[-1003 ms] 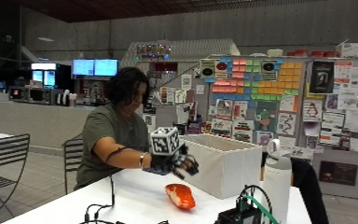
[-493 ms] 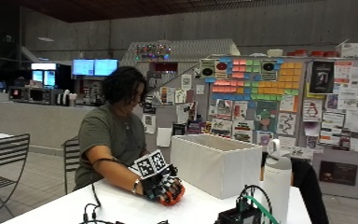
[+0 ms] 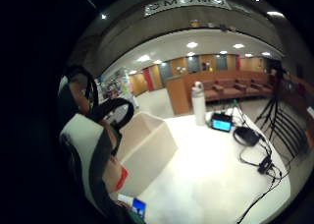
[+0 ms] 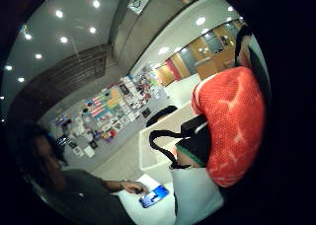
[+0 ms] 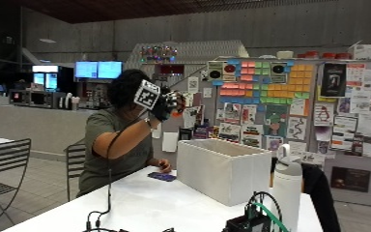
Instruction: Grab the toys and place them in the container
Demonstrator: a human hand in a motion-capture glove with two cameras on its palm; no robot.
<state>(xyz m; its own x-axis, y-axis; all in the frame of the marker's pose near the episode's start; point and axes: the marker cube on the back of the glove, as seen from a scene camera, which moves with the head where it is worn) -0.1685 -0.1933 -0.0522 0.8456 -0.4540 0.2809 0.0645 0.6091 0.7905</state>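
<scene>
In the outside view my gloved right hand (image 5: pixel 165 104) is raised to head height, left of and above the white fabric container (image 5: pixel 227 166). Its fingers curl round an orange mesh toy (image 4: pixel 232 126), which fills much of the thumb side palm view; a red edge of the toy (image 3: pixel 121 178) shows in the other palm view. From outside the toy is mostly hidden by the fingers. The container (image 3: pixel 144 145) stands open-topped on the white table (image 5: pixel 147 203), and I cannot see what is inside it.
The person's bare left hand (image 5: pixel 164 166) rests on the table by a blue phone (image 5: pixel 162 177). A white bottle (image 5: pixel 287 186) and a black device with cables (image 5: pixel 253 222) stand right of the container. A metal chair (image 5: pixel 2 164) is at the far left.
The orange toy lay on the table a second ago. My hand came down on it, gripped it, and has lifted it to head height.
</scene>
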